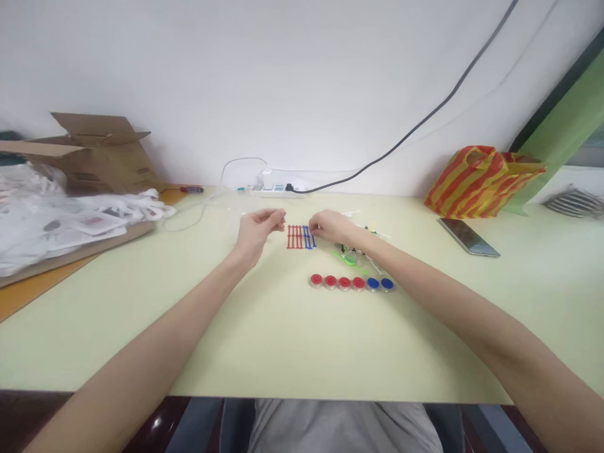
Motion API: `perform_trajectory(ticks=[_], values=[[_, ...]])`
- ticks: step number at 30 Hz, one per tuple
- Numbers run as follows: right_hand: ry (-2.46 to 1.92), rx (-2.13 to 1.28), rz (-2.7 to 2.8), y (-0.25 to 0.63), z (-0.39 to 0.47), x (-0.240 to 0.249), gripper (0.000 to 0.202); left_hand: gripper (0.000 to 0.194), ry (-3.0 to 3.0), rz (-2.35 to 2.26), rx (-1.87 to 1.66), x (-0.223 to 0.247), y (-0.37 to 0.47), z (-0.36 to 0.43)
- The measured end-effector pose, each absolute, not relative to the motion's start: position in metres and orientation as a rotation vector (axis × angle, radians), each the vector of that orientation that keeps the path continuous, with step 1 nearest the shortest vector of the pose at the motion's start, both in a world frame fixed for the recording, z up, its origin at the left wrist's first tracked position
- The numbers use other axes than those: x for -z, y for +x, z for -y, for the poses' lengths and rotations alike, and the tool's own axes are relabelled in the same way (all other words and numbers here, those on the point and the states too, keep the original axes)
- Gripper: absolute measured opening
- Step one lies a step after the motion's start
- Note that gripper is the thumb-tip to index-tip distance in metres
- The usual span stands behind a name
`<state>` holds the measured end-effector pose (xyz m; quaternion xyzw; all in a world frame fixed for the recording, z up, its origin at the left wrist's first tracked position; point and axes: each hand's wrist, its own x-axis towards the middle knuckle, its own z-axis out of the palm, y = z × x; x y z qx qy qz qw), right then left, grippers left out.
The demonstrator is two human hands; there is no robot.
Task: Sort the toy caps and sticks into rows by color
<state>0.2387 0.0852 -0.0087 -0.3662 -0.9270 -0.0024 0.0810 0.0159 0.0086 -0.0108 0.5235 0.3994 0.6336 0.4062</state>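
Note:
Red sticks [295, 237] and blue sticks [307, 238] lie side by side in an upright row on the pale table [264, 340]. Left of this row, my left hand [258, 233] is pinched around a tiny item I cannot make out. The fingers of my right hand [330, 225] are closed at the blue end of the row, touching or just above a blue stick. Nearer to me is a line of round pieces, several with red tops [344, 282] and two with blue tops [372, 284]. Green, black and clear parts [352, 258] lie partly under my right forearm.
A cardboard box [108, 157] and white plastic bags [42, 220] stand at the left. Along the wall lies a power strip [283, 192] with a black cable [391, 150]. At the right are a phone [469, 237] and a red-yellow striped bag [472, 182].

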Motion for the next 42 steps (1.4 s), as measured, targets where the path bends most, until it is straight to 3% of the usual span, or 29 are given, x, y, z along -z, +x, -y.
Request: perform_trajectory(ticks=[42], values=[[-1.054,0.067,2.819,0.2381,-0.0812,0.0041,0.022,0.032,1.339,-1.003,-1.577,0.0094,0.0176,-0.007]])
